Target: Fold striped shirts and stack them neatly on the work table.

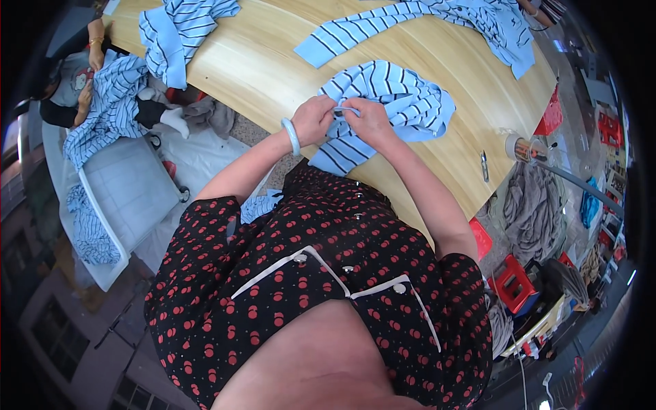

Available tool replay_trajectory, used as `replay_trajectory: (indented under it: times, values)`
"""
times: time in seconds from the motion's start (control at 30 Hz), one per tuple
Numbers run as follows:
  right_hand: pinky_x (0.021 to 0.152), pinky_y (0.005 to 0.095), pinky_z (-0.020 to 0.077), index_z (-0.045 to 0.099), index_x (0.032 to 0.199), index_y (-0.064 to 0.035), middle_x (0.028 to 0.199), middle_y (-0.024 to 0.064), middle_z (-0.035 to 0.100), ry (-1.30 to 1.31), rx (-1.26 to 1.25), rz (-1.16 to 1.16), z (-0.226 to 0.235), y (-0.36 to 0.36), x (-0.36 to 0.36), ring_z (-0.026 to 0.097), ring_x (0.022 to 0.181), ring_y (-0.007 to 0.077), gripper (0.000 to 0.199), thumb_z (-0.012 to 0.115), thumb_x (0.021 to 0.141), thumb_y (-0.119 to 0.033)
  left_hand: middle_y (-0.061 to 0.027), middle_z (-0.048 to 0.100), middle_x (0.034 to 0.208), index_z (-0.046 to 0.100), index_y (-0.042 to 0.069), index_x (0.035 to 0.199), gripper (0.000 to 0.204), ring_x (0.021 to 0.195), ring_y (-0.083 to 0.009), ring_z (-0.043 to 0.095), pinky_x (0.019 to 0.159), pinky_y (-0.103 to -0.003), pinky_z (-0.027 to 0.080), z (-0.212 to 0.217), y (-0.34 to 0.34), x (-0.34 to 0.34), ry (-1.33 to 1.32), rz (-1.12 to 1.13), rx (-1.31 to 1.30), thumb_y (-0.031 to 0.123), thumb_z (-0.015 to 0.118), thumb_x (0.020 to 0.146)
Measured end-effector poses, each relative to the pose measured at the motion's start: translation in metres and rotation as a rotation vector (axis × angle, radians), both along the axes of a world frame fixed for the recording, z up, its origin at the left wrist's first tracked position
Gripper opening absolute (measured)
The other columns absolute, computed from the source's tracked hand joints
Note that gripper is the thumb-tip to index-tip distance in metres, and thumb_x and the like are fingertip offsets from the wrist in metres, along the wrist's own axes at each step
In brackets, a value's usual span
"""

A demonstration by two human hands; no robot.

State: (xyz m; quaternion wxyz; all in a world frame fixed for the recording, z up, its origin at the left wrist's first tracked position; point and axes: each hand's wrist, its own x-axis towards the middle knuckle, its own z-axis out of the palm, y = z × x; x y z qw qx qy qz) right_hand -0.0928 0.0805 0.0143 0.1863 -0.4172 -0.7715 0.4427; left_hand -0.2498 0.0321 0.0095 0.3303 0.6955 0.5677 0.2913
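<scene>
A light blue knit garment [403, 96] with dark and white stripes lies bunched on the wooden table in front of me. My left hand [314, 117], a pale bangle round its wrist, pinches a bit of the garment's edge. Close beside it, my right hand [367, 123] pinches the same edge from the other side. Between the fingertips a small dark patch shows, too small to make out. Part of the garment hangs toward the table's near edge below my hands.
Striped garments [488, 31] lie at the table's far side, another [179, 41] at its left edge. A small cutter-like tool [484, 166] rests to the right, near a clear cup [523, 148]. At left, a seated person [85, 96] handles striped cloth beside a white wheeled bin [123, 205].
</scene>
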Motion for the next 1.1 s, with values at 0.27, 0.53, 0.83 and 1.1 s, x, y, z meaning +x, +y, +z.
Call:
replay_trajectory:
  times: [0.27,0.53,0.83,1.1]
  values:
    - [0.058,0.0283,0.0416,0.057,0.081,-0.0036,0.072,0.0108,0.058,-0.046,-0.278,0.059,0.012,0.002,-0.004,0.056,0.063,0.0198,0.02,0.055,0.073,-0.021,-0.0035,0.046,0.07,0.053,0.003,0.084,0.013,0.069,-0.0108,0.043,0.063,-0.024,0.037,-0.004,0.01,-0.04,-0.172,-0.254,-0.369,0.013,0.05,0.077]
    - [0.059,0.0372,0.0409,0.057,0.072,-0.0035,0.066,0.0122,0.054,-0.146,0.255,0.241,-0.028,-0.002,0.013,0.052,0.065,0.0283,0.013,0.053,0.073,-0.016,0.0028,0.051,0.064,0.057,0.004,0.079,0.015,0.062,-0.0047,0.044,0.057,-0.02,0.038,-0.057,0.003,-0.06,-0.33,-0.153,-0.682,0.018,0.052,0.075]
    - [0.061,0.0357,0.0417,0.058,0.078,-0.0045,0.072,0.0121,0.057,-0.016,-0.051,0.112,-0.01,-0.013,-0.01,0.054,0.07,0.0288,0.02,0.055,0.072,-0.023,0.0038,0.055,0.075,0.058,0.003,0.086,0.015,0.07,-0.0021,0.046,0.065,-0.017,0.038,-0.037,0.006,-0.051,-0.494,-0.08,-0.734,0.013,0.051,0.076]
    - [0.059,0.0374,0.0412,0.056,0.072,-0.0034,0.065,0.0128,0.055,-0.006,0.211,0.226,-0.011,-0.009,-0.016,0.054,0.064,0.0292,0.013,0.056,0.069,-0.017,0.0015,0.055,0.068,0.059,0.004,0.077,0.015,0.062,-0.005,0.045,0.06,-0.019,0.038,-0.037,0.001,-0.037,-0.461,0.046,-0.763,0.016,0.051,0.074]
